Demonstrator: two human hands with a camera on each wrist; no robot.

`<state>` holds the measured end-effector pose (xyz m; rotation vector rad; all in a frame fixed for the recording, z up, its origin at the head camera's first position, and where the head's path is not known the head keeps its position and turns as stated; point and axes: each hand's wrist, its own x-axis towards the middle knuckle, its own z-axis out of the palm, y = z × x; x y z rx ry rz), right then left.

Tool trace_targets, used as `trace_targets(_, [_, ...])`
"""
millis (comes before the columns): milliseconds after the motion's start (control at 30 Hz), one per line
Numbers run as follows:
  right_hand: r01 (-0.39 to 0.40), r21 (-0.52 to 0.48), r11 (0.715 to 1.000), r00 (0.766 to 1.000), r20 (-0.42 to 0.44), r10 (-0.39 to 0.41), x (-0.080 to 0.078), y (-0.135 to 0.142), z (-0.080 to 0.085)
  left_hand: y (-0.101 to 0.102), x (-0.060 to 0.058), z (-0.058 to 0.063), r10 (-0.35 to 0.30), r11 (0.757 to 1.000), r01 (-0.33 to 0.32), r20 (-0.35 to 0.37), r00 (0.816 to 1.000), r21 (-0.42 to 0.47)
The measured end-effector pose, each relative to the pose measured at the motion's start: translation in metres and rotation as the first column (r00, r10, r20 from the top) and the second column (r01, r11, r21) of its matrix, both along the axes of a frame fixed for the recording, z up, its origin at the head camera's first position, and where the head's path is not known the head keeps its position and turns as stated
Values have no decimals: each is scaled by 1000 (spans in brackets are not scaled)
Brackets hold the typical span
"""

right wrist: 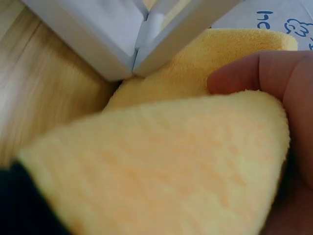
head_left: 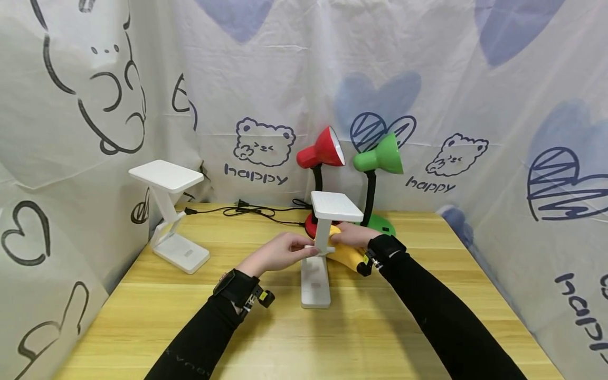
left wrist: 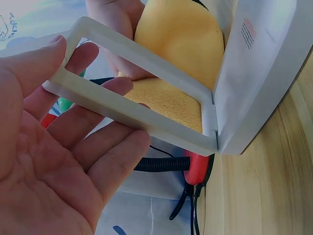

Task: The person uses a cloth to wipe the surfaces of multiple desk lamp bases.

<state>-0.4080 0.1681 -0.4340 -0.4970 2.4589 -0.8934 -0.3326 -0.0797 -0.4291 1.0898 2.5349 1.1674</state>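
Observation:
A white folding desk lamp [head_left: 315,287] stands near the middle of the table, its flat head raised above its base. My left hand [head_left: 285,250] grips the lamp's hinged arm from the left, and in the left wrist view its thumb and fingers lie around the open frame [left wrist: 117,106]. Just behind and to the right of this lamp, my right hand [head_left: 352,235] holds a yellow plush banana [head_left: 345,256] with a dark tip. The plush [right wrist: 161,161] fills much of the right wrist view, close beside the lamp's hinge, and hides part of that hand.
Another white folding lamp [head_left: 182,252] stands at the table's left. Toward the back are a red gooseneck lamp [head_left: 323,150] and a green one [head_left: 382,155]. Black cables [head_left: 247,210] run along the rear edge, before a printed cloth backdrop [head_left: 304,63].

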Motion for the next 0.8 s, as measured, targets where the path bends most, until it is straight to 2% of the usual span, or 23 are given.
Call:
trace_targets(233, [-47,-151,987,999,-5,46,4,-21,0,-1,1,0,3,1000,-3,11,1000,11])
trace_targets(333, [-52,-155,987,998,-29,48,6,-32,2,-1,1,0,-8,1000,8,0,1000,13])
trace_targets(433, [-46,-106,993,998,-54,40,10,-43,6,-2,1,0,-11,1000,11,-3,1000,20])
trace_targets(600, [-35,-111,993,999,7,36,11,-55,6,-2,0,-2,-4,1000,4,-7,1000,19])
trace_targets(700, [-17,-158,987,998,51,25,10,-56,5,-2,0,-2,6,1000,-6,-21,1000,12])
trace_targets(800, [-9,-186,983,998,60,20,8,-55,3,-1,0,-1,5,1000,-4,-37,999,7])
